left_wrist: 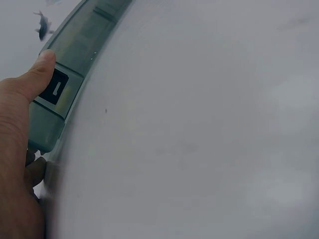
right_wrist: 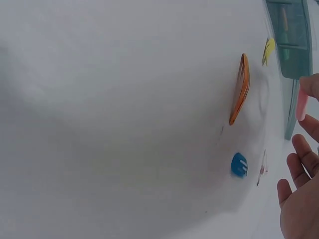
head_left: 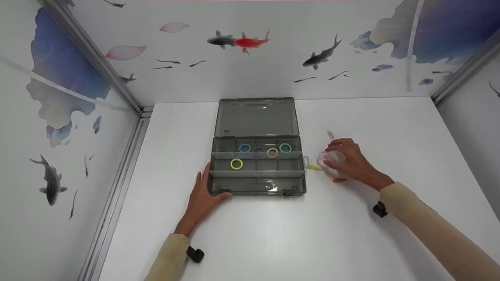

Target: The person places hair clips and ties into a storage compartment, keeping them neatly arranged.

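Note:
A grey see-through compartment box [head_left: 258, 183] lies with its lid [head_left: 256, 117] folded back. My left hand [head_left: 203, 199] grips its near left corner, thumb on the front wall and fingers along the left side. In the rear row are a blue ring [head_left: 244, 148], a peach ring [head_left: 272, 153] and a green ring [head_left: 285, 148]. The middle row holds a yellow ring [head_left: 236, 164]. To the right of the box, my right hand [head_left: 347, 158] pinches a pink ring [right_wrist: 302, 103] between thumb and forefinger, its other fingers loosely spread in the right wrist view.
On the white table right of the box lie a small yellow piece [head_left: 314, 168], an orange piece [head_left: 339, 180] and a pink piece [head_left: 331, 135]. A blue piece [right_wrist: 239, 165] shows below the orange one in the right wrist view. Behind the box rises a fish-patterned wall [head_left: 265, 70].

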The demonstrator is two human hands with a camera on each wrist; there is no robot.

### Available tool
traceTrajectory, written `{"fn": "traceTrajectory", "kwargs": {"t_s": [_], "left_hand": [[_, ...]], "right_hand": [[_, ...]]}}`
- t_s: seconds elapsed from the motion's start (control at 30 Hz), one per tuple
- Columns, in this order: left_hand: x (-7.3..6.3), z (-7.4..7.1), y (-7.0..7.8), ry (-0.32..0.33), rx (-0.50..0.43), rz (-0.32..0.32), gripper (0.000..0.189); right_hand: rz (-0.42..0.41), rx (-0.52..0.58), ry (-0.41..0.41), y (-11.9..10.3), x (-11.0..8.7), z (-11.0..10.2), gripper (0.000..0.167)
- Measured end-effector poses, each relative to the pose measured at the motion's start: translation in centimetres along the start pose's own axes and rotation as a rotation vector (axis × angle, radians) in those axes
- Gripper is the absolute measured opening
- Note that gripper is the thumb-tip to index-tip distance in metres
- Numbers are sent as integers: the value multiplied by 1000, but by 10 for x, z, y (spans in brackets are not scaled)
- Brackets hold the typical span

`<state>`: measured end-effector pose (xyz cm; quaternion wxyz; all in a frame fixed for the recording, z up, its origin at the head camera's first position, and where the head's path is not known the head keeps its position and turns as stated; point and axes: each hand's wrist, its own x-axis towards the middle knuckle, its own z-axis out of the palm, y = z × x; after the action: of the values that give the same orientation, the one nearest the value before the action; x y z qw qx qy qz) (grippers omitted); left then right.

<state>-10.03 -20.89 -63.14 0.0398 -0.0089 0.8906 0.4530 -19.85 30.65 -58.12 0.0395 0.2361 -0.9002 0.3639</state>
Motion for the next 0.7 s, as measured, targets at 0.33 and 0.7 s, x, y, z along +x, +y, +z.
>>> {"fn": "traceTrajectory", "kwargs": {"t_s": [0.33,0.7], "left_hand": [[0,1,0,6,-1,9,127],[1,0,0,9,2,8,127]], "right_hand": [[-5,21,-24,-18,19,7,32],[-86,14,-54,-38,34,15,31]]}}
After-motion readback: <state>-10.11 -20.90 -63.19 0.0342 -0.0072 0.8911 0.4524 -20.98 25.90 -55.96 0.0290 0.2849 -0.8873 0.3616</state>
